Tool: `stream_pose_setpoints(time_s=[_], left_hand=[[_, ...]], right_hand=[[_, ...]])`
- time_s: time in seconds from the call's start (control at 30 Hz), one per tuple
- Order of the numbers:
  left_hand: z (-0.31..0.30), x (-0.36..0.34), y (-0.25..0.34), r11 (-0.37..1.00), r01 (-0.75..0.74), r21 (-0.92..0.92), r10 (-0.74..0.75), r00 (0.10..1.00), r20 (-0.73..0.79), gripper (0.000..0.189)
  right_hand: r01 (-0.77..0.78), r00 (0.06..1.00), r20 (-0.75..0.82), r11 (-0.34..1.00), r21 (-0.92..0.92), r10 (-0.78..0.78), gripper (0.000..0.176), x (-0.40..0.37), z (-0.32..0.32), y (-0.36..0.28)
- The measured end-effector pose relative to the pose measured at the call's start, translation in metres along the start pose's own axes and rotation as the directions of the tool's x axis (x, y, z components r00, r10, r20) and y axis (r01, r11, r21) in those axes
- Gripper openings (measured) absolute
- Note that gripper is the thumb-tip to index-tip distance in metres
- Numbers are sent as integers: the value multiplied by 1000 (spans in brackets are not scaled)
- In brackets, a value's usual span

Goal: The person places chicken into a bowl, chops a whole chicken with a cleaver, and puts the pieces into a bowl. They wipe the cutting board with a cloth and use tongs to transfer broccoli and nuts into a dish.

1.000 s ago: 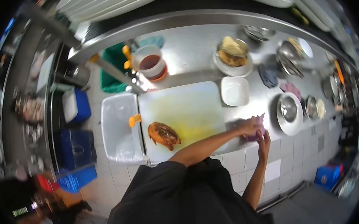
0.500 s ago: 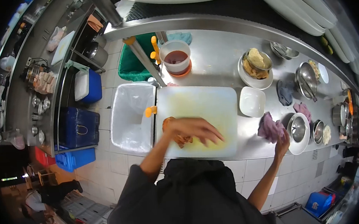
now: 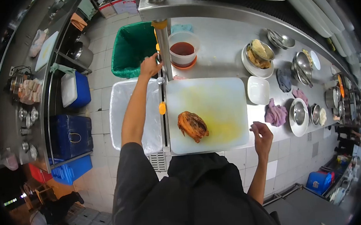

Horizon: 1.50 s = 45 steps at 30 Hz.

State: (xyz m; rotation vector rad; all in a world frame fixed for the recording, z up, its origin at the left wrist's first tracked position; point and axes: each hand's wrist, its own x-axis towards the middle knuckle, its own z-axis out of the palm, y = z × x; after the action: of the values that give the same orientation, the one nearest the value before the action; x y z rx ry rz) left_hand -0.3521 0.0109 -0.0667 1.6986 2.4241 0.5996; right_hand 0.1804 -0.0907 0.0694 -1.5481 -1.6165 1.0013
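L hand point(image 3: 150, 65) is reaching out to the far left, past the far-left corner of the cutting board point(image 3: 225, 93). Its fingers are pointing at an orange handle point(image 3: 157, 47) beside the steel post point(image 3: 164, 57). They're right next to it, but can't tell if they're gripping or just touching. The arm is stretching over the clear-lined white bin point(image 3: 126, 100), which is sitting just left of the board.

R hand point(image 3: 262, 132) is hanging at the near edge of the steel counter point(image 3: 222, 47), just off the board's near-right corner. Its fingers are loosely curled and apart, holding nothing.

A browned roast piece point(image 3: 193, 126) is lying on the board toward its near-left part, on the white surface w/ yellowish smears spreading to its right. It's well apart from both hands.

A purple cloth point(image 3: 275, 115) is lying bunched on the counter right of the board, near the R hand but not touching it. A white square dish point(image 3: 258, 90) is sitting just beyond the board's right edge. Far side, a tub of red sauce point(image 3: 183, 49) is standing right next to the post. A green bin point(image 3: 132, 49) is standing left of the post, under the L hand's reach. A small orange knob point(image 3: 162, 108) is sticking out btwn bin and board.
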Motion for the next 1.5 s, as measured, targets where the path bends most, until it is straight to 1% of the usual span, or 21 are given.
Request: stream_pose_setpoints(time_s=[0.17, 0.37, 0.4, 0.47, 0.5, 0.63, 0.7, 0.73, 0.8, 0.83, 0.9, 0.97, 1.03, 1.07, 1.13, 1.2, 1.23, 1.3, 1.37, 1.43, 1.5], left_hand=[[-30, -1, 24, 988, -117, -102, 105, 988, -112, 33], [-118, -42, 52, 828, -172, -533, 27, 963, -268, 12], [-130, -60, 57, 837, -155, -524, 27, 969, -245, 12], [-170, -87, 73, 844, -343, -413, 160, 895, -416, 11], [-191, -101, 86, 850, -351, -392, 173, 890, -423, 11], [-259, -172, 150, 873, -451, -187, 386, 872, -303, 22], [-291, -220, 207, 822, -557, -119, 558, 829, -24, 27], [-294, -234, 229, 790, -606, -98, 613, 786, 77, 27], [-284, -252, 267, 711, -695, -106, 695, 671, 261, 24], [-275, -260, 285, 671, -731, -126, 722, 605, 337, 21], [-248, -269, 307, 601, -786, -144, 771, 524, 362, 14], [-202, -276, 322, 502, -851, -153, 843, 442, 307, 14], [-163, -279, 330, 411, -899, -148, 887, 358, 292, 16], [-150, -275, 334, 412, -880, -238, 895, 341, 288, 24], [-132, -259, 330, 401, -857, -323, 905, 317, 283, 31], [-128, -231, 301, 667, -641, -381, 744, 546, 385, 51], [-119, -217, 279, 737, -605, -302, 661, 552, 507, 60], [-95, -212, 235, 742, -633, -219, 634, 558, 535, 75], [-68, -211, 204, 651, -756, 66, 530, 515, 674, 91], [-63, -201, 204, 657, -752, 46, 511, 490, 706, 99], [-57, -186, 206, 835, -548, -50, 360, 476, 802, 92]], right_hand=[[34, 999, 35, 998, 49, -35, 18, -9, 14, -41], [112, 969, 201, 981, 157, -143, 23, -4, 36, -96], [86, 970, 210, 982, 166, -120, 23, -9, 40, -97], [-26, 908, 386, 896, 443, -164, 25, -2, 52, -105], [-24, 870, 458, 912, 410, -183, 25, -1, 58, -109], [-138, 704, 678, 896, 422, -211, 33, -4, 77, -126], [-410, 481, 840, 783, 467, -249, 42, -10, 76, -137], [-418, 503, 832, 777, 471, -234, 42, -13, 76, -139], [-654, 280, 947, 692, 307, -156, 56, -21, 71, -135], [-670, 282, 948, 677, 304, -148, 56, -21, 62, -128], [-517, 303, 953, 836, 182, -20, 67, -14, 43, -116], [-650, 308, 951, 730, 211, 0, 60, -25, 41, -79], [-506, 693, 721, 721, 472, 15, 43, -36, 35, -57], [-566, 728, 679, 638, 521, 91, 33, -33, 33, -38], [-629, 695, 707, 589, 508, 131, 34, -17, 20, 7], [-712, 646, 726, 526, 464, 234, 35, -10, -6, 34], [-732, 641, 707, 517, 444, 301, 35, -10, -21, 44], [-752, 623, 678, 538, 381, 390, 46, -11, -41, 91], [-758, 608, 690, 547, 356, 393, 48, -12, -64, 111], [-765, 593, 700, 550, 336, 398, 50, -16, -76, 122], [-762, 580, 710, 574, 300, 399, 52, -18, -82, 131]])
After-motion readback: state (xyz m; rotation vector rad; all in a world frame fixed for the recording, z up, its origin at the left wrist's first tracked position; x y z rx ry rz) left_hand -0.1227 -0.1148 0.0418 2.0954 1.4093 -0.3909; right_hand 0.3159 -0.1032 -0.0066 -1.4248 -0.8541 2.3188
